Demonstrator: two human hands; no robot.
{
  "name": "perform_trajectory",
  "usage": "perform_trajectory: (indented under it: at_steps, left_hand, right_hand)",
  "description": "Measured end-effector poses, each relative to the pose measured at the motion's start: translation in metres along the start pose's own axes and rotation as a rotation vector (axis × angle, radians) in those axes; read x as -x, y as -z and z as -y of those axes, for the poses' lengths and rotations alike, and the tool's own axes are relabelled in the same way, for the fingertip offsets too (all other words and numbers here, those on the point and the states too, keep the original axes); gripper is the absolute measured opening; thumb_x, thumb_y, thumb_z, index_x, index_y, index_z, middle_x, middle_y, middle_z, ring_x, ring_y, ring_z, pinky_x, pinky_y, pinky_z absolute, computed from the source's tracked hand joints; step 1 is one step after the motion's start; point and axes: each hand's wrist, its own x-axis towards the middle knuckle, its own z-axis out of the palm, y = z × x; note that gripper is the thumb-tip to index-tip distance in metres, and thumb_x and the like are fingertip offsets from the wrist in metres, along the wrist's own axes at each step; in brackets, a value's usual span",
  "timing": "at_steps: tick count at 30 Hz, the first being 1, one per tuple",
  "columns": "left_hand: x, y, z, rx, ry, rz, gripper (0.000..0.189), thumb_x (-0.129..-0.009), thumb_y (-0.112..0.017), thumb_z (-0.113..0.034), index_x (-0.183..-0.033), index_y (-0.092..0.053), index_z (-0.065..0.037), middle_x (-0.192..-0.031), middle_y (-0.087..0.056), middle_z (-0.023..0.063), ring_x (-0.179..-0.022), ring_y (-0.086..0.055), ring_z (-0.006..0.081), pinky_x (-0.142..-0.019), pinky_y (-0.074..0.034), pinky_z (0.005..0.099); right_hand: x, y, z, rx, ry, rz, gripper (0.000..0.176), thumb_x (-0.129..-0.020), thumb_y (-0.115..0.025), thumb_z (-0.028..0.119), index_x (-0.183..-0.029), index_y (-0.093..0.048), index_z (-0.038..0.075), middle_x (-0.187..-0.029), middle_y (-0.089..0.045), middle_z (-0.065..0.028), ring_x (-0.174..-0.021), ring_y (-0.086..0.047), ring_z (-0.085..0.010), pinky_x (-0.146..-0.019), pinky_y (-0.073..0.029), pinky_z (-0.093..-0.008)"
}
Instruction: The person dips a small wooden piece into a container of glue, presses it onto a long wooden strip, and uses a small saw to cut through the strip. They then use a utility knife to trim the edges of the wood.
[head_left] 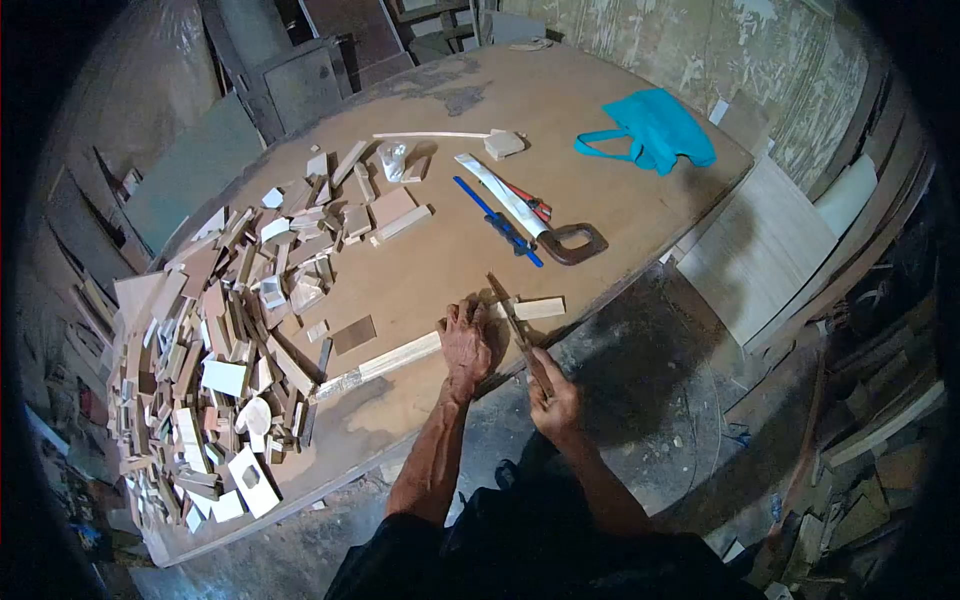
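Note:
A long pale wood strip (400, 354) lies along the table's near edge. My left hand (467, 345) presses down on it, palm down, its fingers bent over the wood. My right hand (554, 398) is closed round the handle of a small saw (514, 322), whose narrow blade crosses the strip just right of my left hand. The strip's right end (541, 308) shows beyond the blade. A flat brown wood piece (354, 335) lies left of my left hand, beside the strip.
Many wood offcuts (225, 375) are heaped on the table (400, 270) at the left. Beyond my hands lie a handsaw (573, 243) with a sleeved blade, a blue bar tool (497, 221) and a turquoise bag (655, 130). Wood boards (755, 250) stand off the right edge.

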Motion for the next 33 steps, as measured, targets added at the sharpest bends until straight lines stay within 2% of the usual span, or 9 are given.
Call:
perform_trajectory:
  at_steps: [4,7,14,16,22,25,28,30,33]
  left_hand:
    - [-0.003,-0.004,-0.002,0.037,0.008,-0.032,0.057,-0.075,-0.059,-0.021,-0.131,-0.057,-0.012,-0.123,-0.053,0.0092,-0.112,-0.047,0.031,-0.091,-0.037,0.046]
    - [0.001,0.0,-0.006,0.028,0.027,0.012,0.056,-0.076,-0.062,-0.025,-0.131,-0.058,-0.014,-0.123,-0.053,0.0085,-0.112,-0.047,0.0305,-0.09,-0.037,0.0462]
    - [0.002,-0.012,0.005,-0.154,-0.003,0.058,0.058,-0.074,-0.066,-0.022,-0.131,-0.056,-0.015,-0.126,-0.051,0.0095,-0.115,-0.046,0.0303,-0.091,-0.038,0.0468]
    - [0.0,-0.008,0.0,-0.155,0.015,0.094,0.055,-0.073,-0.066,-0.021,-0.126,-0.056,-0.011,-0.124,-0.05,0.0112,-0.117,-0.046,0.0305,-0.092,-0.038,0.0468]
    - [-0.004,0.002,-0.006,-0.184,0.037,0.159,0.053,-0.072,-0.064,-0.017,-0.123,-0.056,-0.006,-0.121,-0.049,0.0125,-0.116,-0.045,0.0317,-0.092,-0.039,0.0457]
    - [-0.004,-0.004,-0.002,-0.213,-0.003,0.15,0.051,-0.073,-0.064,-0.017,-0.122,-0.056,-0.006,-0.121,-0.048,0.0128,-0.115,-0.045,0.0323,-0.093,-0.039,0.0452]
    - [-0.002,-0.013,0.007,-0.211,0.02,0.121,0.051,-0.074,-0.065,-0.02,-0.121,-0.056,-0.004,-0.121,-0.048,0.0136,-0.115,-0.045,0.0328,-0.094,-0.039,0.0456]
    - [-0.005,-0.012,0.01,-0.153,0.075,0.103,0.051,-0.074,-0.067,-0.024,-0.12,-0.055,-0.003,-0.121,-0.048,0.0147,-0.114,-0.045,0.0335,-0.093,-0.039,0.0461]
    - [-0.009,-0.007,0.015,-0.168,-0.048,0.127,0.055,-0.074,-0.069,-0.028,-0.121,-0.054,-0.003,-0.12,-0.048,0.0149,-0.114,-0.045,0.0339,-0.092,-0.039,0.0465]
  right_hand:
    - [0.029,0.012,0.002,-0.049,-0.043,-0.024,0.047,-0.088,-0.063,0.011,-0.134,-0.055,0.008,-0.087,-0.065,-0.024,-0.073,-0.066,-0.0431,-0.059,-0.052,-0.041]
    - [0.005,0.0,-0.004,0.01,0.16,-0.118,0.047,-0.087,-0.063,0.01,-0.134,-0.055,0.009,-0.079,-0.062,-0.025,-0.071,-0.066,-0.0427,-0.06,-0.051,-0.0435]
    - [-0.002,-0.017,-0.019,-0.084,0.028,-0.092,0.052,-0.084,-0.065,0.008,-0.135,-0.054,0.008,-0.071,-0.063,-0.0225,-0.067,-0.066,-0.0419,-0.058,-0.051,-0.0434]
    - [0.0,-0.022,-0.02,-0.067,0.008,-0.097,0.054,-0.084,-0.064,0.006,-0.136,-0.053,0.008,-0.071,-0.062,-0.0218,-0.065,-0.065,-0.0409,-0.058,-0.051,-0.0418]
    - [-0.002,-0.015,-0.02,-0.132,0.135,-0.079,0.052,-0.087,-0.062,0.005,-0.137,-0.051,0.008,-0.079,-0.066,-0.0193,-0.072,-0.068,-0.0373,-0.063,-0.053,-0.0383]
    - [0.01,0.01,0.01,-0.101,-0.16,0.108,0.051,-0.087,-0.062,0.005,-0.137,-0.052,0.009,-0.083,-0.067,-0.02,-0.074,-0.068,-0.0368,-0.064,-0.053,-0.0382]
    - [0.002,-0.003,-0.007,-0.056,0.087,-0.077,0.052,-0.087,-0.062,0.006,-0.137,-0.052,0.012,-0.082,-0.067,-0.019,-0.071,-0.068,-0.0356,-0.064,-0.053,-0.0364]
    - [-0.006,-0.003,-0.008,-0.042,0.013,0.001,0.051,-0.087,-0.062,0.007,-0.137,-0.053,0.013,-0.084,-0.068,-0.0195,-0.071,-0.068,-0.0366,-0.064,-0.053,-0.0384]
    - [-0.003,0.003,-0.009,-0.054,0.0,0.027,0.051,-0.087,-0.063,0.01,-0.137,-0.053,0.013,-0.086,-0.068,-0.0205,-0.071,-0.068,-0.0383,-0.064,-0.054,-0.0414]
